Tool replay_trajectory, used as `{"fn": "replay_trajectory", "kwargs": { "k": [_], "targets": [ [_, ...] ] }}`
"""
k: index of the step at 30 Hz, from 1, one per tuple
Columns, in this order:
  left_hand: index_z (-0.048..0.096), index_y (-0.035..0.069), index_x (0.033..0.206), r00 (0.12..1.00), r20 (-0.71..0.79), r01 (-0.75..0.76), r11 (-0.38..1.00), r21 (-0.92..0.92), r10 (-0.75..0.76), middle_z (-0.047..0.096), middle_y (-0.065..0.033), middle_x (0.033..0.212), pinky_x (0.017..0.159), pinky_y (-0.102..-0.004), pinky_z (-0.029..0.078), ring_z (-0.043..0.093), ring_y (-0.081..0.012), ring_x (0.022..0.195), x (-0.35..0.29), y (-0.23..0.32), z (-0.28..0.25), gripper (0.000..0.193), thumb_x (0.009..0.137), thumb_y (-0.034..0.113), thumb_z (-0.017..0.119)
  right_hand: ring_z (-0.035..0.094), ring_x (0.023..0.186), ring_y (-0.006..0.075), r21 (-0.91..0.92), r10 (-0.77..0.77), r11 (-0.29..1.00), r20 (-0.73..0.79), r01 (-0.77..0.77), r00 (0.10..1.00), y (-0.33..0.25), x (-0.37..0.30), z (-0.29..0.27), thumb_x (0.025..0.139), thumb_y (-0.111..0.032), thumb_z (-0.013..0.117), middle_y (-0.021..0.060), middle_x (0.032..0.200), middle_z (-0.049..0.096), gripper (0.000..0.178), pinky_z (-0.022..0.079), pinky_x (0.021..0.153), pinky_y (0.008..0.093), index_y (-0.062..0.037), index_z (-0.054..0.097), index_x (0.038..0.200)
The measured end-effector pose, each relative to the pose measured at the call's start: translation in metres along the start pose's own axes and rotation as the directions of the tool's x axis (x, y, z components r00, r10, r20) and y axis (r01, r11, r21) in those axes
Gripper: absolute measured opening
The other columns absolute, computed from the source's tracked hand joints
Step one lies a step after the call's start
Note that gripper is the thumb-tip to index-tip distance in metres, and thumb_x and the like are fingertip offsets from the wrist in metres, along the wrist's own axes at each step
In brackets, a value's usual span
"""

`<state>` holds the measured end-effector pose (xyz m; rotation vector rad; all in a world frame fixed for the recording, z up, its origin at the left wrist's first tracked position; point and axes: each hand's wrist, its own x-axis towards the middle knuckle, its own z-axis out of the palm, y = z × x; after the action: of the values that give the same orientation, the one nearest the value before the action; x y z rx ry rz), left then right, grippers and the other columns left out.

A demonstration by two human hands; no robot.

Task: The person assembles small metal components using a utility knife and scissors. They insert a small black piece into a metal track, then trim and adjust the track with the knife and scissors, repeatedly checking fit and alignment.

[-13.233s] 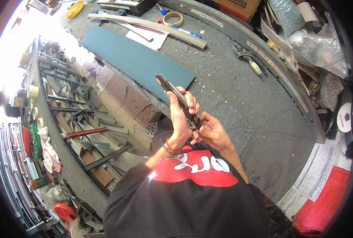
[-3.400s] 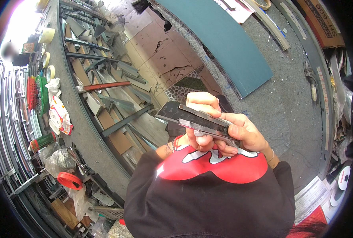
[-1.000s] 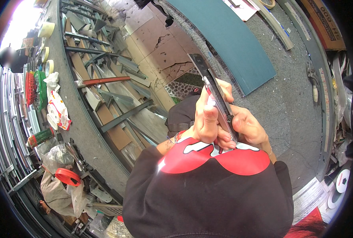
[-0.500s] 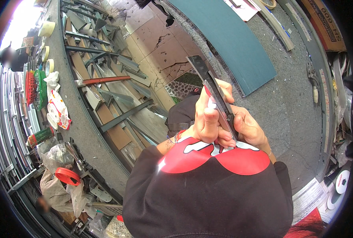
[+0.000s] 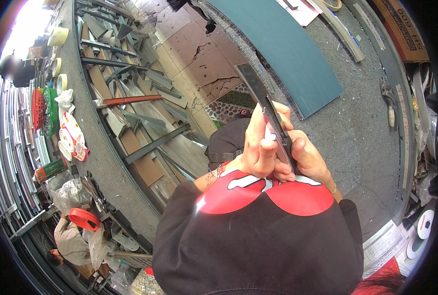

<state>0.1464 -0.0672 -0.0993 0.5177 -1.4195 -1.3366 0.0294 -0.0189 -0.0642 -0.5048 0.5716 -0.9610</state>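
Observation:
In front of my chest, both hands hold a narrow dark strip (image 5: pixel 254 82) that slants up and away to the left. Its near part has a shiny face that mirrors red and white, and a thinner black piece lies along it; whether they are joined I cannot tell. My left hand (image 5: pixel 256 147) grips the near half, its fingers partly hidden behind the strip. At the strip's lower end, my right hand (image 5: pixel 309 156) is closed with the thumb raised along its right side.
A long blue-green panel (image 5: pixel 287 59) lies on the grey worktable (image 5: pixel 347 147) to the right, with a brush-like tool (image 5: pixel 389 103) beyond. On the left, a rack (image 5: pixel 130 98) holds many offcuts. Tape rolls (image 5: pixel 57 36) sit on its ledge. A person (image 5: pixel 72 241) bends at lower left.
The strip has shifted slightly up and to the right in my hands, and my fingers have moved a little with it. At lower left, the other person has bent and turned.

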Motion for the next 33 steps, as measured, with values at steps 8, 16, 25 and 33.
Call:
{"fn": "replay_trajectory", "kwargs": {
  "k": [8,16,25,33],
  "targets": [
    [0.045,0.000,0.094,0.988,-0.034,0.149,0.983,-0.107,-0.153,0.043,-0.0094,0.089,0.065,-0.0277,0.036,0.041,-0.0136,0.073,0.001,0.000,0.000,0.061,0.088,0.058,0.028,0.046,0.052,0.0096,0.144,0.012,0.989,-0.002,-0.012,1.000,-0.002,0.000,0.003,0.090,-0.039,0.049,0.0029,0.066,0.048,0.042,0.041,0.052,0.0238,0.0010,0.046,0.101],
    [0.046,0.005,0.085,0.888,0.047,0.441,0.815,-0.376,-0.458,0.043,-0.0064,0.086,0.075,-0.0310,0.035,0.042,-0.0162,0.079,0.014,-0.009,0.001,0.060,0.090,0.060,0.020,0.054,0.084,0.0167,0.250,-0.062,0.967,0.017,0.055,0.998,0.009,0.001,-0.005,0.089,-0.022,0.053,0.0065,0.099,0.050,0.039,0.046,0.076,0.0311,-0.0002,0.040,0.118],
    [0.046,0.007,0.088,0.803,0.077,0.540,0.668,-0.513,-0.591,0.045,-0.0056,0.084,0.074,-0.0291,0.038,0.044,-0.0152,0.078,0.021,-0.034,0.000,0.053,0.092,0.056,0.023,0.056,0.092,0.0179,0.322,-0.093,0.938,-0.119,0.127,0.988,0.012,0.006,-0.011,0.085,-0.019,0.060,0.0091,0.105,0.049,0.053,0.048,0.084,0.0341,0.0028,0.032,0.124],
    [0.045,0.006,0.086,0.873,0.096,0.480,0.803,-0.353,-0.479,0.044,-0.0062,0.084,0.075,-0.0302,0.037,0.043,-0.0156,0.078,0.024,-0.044,-0.010,0.059,0.090,0.060,0.020,0.056,0.084,0.0149,0.101,-0.146,0.982,-0.137,0.161,0.980,0.017,0.009,-0.016,0.089,-0.026,0.054,0.0066,0.099,0.054,0.046,0.046,0.076,0.0296,0.0017,0.037,0.121]
  ]
}}
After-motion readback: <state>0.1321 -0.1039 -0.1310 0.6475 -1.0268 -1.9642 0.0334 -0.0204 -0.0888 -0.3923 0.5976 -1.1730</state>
